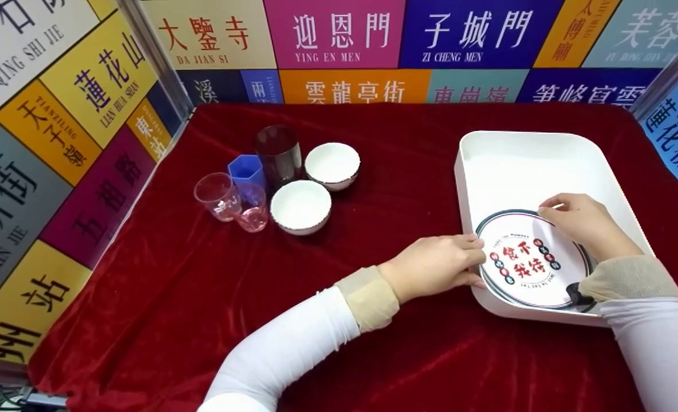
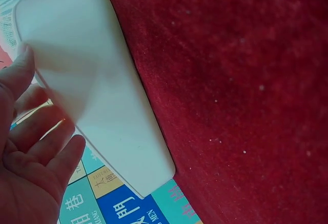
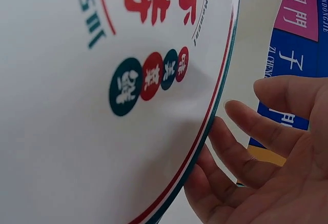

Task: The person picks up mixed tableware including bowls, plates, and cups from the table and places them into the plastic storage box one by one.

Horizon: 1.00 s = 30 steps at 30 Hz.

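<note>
A round white plate point(image 1: 522, 246) with a dark green rim and red characters lies in the near part of a white rectangular tray point(image 1: 511, 143). My left hand point(image 1: 442, 260) is at the tray's left rim beside the plate's left edge. Its thumb touches the rim, and the other fingers are loosely bent, as the left wrist view shows. The right hand point(image 1: 585, 220) is over the tray at the plate's far right edge. Some right fingertips touch that edge or go behind it, while others stand apart from it, as seen in the right wrist view.
Left of the tray, two white bowls point(image 1: 302, 205) stand by a dark cup point(image 1: 279, 151), a blue hexagonal cup point(image 1: 247, 170) and two clear pinkish cups point(image 1: 217, 194). A red cloth point(image 1: 230, 309) covers the table. Panels with printed characters point(image 1: 339, 34) rise behind it.
</note>
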Tool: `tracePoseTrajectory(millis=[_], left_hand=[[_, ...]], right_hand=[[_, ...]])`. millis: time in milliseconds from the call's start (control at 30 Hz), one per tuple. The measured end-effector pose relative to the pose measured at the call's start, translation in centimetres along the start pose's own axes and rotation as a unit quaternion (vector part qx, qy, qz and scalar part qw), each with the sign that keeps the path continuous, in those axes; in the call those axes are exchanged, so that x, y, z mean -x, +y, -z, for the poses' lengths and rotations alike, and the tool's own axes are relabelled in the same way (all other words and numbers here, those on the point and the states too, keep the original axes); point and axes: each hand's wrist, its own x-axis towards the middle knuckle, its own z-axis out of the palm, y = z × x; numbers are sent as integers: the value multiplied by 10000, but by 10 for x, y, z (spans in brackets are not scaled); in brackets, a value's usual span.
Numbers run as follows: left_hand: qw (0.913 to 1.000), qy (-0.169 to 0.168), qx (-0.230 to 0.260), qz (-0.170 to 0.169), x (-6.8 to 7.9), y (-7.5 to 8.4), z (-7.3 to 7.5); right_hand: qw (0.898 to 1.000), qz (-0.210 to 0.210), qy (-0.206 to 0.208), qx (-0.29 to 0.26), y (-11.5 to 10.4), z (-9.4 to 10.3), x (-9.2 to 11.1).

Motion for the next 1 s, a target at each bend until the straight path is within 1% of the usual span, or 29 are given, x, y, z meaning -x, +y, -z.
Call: tracePoseTrajectory(millis=[100, 233, 333, 433, 567, 867, 1000], left_hand=[[10000, -52, 46, 60, 0, 0, 0], [9999, -73, 46, 87, 1, 0, 0], [10000, -44, 10, 55, 1, 0, -1], [10000, -10, 15, 18, 2, -1, -2], [10000, -53, 70, 19, 3, -1, -3], [9998, -143, 129, 14, 7, -2, -5], [9996, -150, 236, 32, 10, -3, -6]], right_hand=[[10000, -42, -14, -77, 0, -1, 0], [9999, -64, 94, -82, 0, -1, 0], [9998, 17, 211, -3, 0, -1, 1], [9996, 116, 242, 20, 0, -2, 1], [9998, 124, 167, -70, 0, -1, 2], [9999, 53, -17, -89, -2, 1, 2], [9999, 88, -20, -103, -5, 1, 3]])
